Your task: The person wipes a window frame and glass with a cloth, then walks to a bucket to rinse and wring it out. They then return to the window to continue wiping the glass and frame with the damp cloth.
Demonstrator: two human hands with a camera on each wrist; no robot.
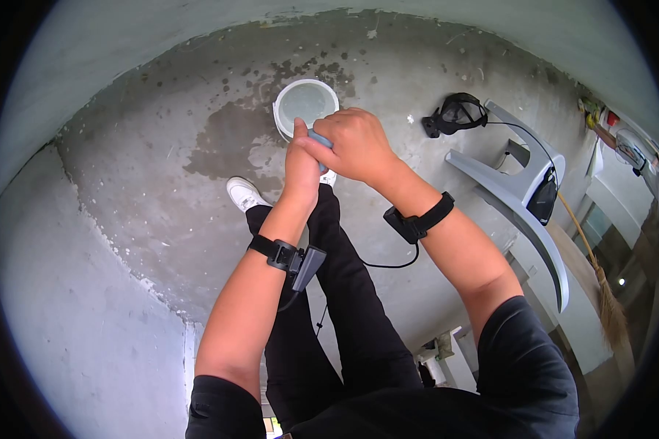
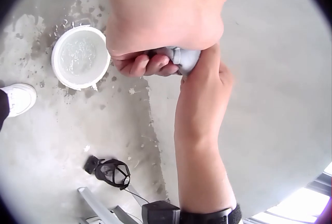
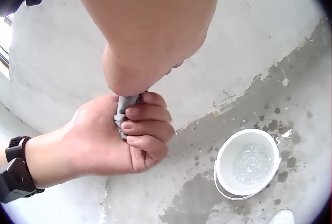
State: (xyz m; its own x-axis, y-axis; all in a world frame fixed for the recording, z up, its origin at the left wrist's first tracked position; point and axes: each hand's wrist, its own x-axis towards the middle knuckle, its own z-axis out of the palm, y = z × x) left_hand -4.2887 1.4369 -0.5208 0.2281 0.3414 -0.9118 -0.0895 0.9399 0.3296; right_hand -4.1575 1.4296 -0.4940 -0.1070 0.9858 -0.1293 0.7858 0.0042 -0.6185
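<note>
A grey-blue cloth [image 1: 321,139] is bunched tightly between both hands, above and beside a white bucket [image 1: 307,102] of water. The left hand [image 1: 302,164] grips one part of it; in the right wrist view its fingers [image 3: 150,125] curl round the cloth [image 3: 123,115]. The right hand [image 1: 355,143] grips the other part, close against the left. In the left wrist view the cloth [image 2: 185,58] shows between the hands. The water surface in the bucket [image 2: 80,58] looks rippled. Much of the cloth is hidden inside the hands.
Wet patches [image 1: 231,139] darken the concrete floor around the bucket. To the right lie a black head strap [image 1: 458,115] and a grey plastic chair [image 1: 523,183] on its side, with a straw broom [image 1: 609,307] beyond. White shoes [image 1: 245,194] stand just behind the bucket.
</note>
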